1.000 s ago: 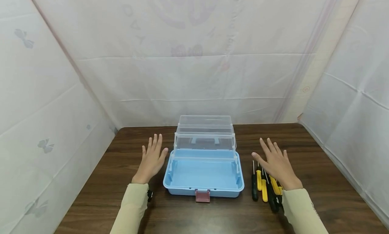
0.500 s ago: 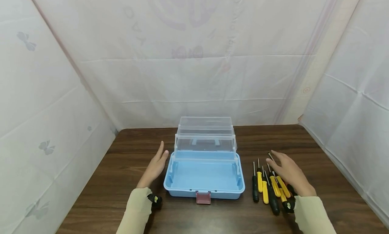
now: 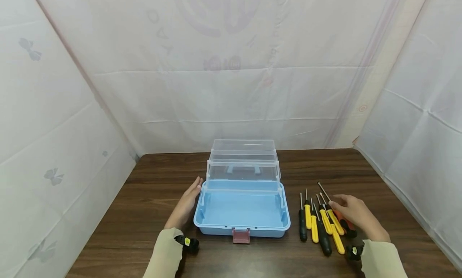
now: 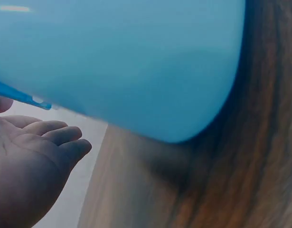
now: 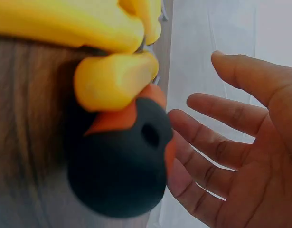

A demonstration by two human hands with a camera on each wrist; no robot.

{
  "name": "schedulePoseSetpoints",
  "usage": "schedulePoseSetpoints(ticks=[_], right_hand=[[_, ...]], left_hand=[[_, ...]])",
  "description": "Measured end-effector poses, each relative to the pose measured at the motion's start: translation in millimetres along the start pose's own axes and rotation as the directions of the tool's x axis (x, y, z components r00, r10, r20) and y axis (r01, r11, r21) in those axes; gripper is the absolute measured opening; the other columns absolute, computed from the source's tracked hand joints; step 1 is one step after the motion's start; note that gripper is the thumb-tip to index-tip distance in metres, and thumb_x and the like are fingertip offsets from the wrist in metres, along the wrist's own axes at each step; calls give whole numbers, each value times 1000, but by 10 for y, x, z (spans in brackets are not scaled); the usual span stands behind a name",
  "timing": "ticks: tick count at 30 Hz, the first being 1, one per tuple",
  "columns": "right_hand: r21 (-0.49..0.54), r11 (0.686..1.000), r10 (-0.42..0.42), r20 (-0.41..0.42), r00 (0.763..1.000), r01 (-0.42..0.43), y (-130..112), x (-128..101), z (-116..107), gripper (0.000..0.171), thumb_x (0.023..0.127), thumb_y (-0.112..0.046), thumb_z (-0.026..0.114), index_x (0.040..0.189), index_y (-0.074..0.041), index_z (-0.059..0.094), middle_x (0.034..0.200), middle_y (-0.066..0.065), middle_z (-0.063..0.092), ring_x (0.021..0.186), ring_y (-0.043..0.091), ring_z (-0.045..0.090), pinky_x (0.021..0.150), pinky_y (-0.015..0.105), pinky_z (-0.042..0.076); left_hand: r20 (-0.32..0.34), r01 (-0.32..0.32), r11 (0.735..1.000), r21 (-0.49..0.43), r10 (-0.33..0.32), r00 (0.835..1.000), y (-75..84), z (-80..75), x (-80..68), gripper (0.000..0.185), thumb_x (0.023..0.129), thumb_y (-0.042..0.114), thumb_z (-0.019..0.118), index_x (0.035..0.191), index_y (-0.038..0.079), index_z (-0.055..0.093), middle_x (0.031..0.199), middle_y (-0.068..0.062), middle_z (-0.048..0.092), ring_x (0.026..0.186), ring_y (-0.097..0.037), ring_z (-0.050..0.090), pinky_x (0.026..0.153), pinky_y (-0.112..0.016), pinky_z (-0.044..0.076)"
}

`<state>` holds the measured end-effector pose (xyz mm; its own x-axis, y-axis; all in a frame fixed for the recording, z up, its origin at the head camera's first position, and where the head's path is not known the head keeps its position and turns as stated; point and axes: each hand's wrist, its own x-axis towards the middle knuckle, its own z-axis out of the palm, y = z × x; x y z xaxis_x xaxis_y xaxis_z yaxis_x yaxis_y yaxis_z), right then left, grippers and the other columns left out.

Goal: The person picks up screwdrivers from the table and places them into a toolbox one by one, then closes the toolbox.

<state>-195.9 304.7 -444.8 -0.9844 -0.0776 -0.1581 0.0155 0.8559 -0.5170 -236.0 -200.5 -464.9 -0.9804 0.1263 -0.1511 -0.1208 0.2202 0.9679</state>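
Observation:
A light blue plastic box (image 3: 260, 232) sits with its clear tiered trays (image 3: 242, 155) raised at the back and a pink latch (image 3: 241, 236) in front. My left hand (image 3: 185, 205) lies along the box's left side, fingers extended; the left wrist view has the blue wall (image 4: 136, 71) beside the palm. To the right, several screwdrivers lie in a loose row, among them a black-handled one (image 3: 303, 226) and a yellow-handled one (image 3: 337, 242). Over the row's right end hovers my right hand (image 3: 361, 218), fingers loosely bent, beside an orange-and-black screwdriver handle (image 5: 117, 171).
The dark wooden table (image 3: 144, 205) carries the box and tools. White patterned sheets (image 3: 238, 93) hang behind it and on both sides. Black wrist cameras, one of them the left camera (image 3: 189, 244), are strapped at the cuffs.
My left hand has turned from spread, palm down, and come against the box's side. The right hand has moved right and down over the screwdrivers, uncovering more of them; its fingers now bend more.

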Motion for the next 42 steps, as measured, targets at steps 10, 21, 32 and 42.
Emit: schedulePoseSetpoints(ticks=[10, 21, 32, 42], right_hand=[[5, 998, 56, 57, 997, -56, 130, -41, 5, 70, 95, -47, 53, 127, 16, 50, 101, 26, 66, 79, 30, 64, 74, 48, 53], [10, 997, 80, 71, 994, -81, 211, -39, 46, 72, 91, -47, 60, 122, 17, 52, 106, 30, 64, 86, 28, 65, 70, 45, 55], [20, 994, 104, 79, 991, -106, 221, -39, 52, 74, 87, -49, 64, 119, 18, 55, 103, 29, 65, 81, 25, 65, 68, 43, 56], [13, 990, 137, 76, 988, -138, 206, -50, 49, 65, 87, -48, 65, 107, 14, 62, 95, 22, 67, 79, 22, 62, 68, 43, 54]], left_hand=[[12, 41, 997, -71, -40, 999, -43, 90, -21, 53, 105, 25, 27, 156, 15, 13, 163, -7, 11, 149, -35, 5, 117, -56, 11], [-12, 24, 997, -70, -25, 1000, -86, 143, 19, 52, 106, 24, 27, 155, 16, 16, 162, -11, 13, 148, -37, 11, 116, -57, 14], [-29, 30, 996, -80, -32, 999, -108, 161, 24, 52, 105, 26, 28, 155, 15, 17, 161, -14, 14, 147, -38, 14, 115, -57, 18], [-35, 22, 996, -83, -25, 999, -115, 155, -1, 52, 105, 24, 28, 155, 14, 19, 161, -14, 15, 147, -38, 14, 115, -58, 16]])
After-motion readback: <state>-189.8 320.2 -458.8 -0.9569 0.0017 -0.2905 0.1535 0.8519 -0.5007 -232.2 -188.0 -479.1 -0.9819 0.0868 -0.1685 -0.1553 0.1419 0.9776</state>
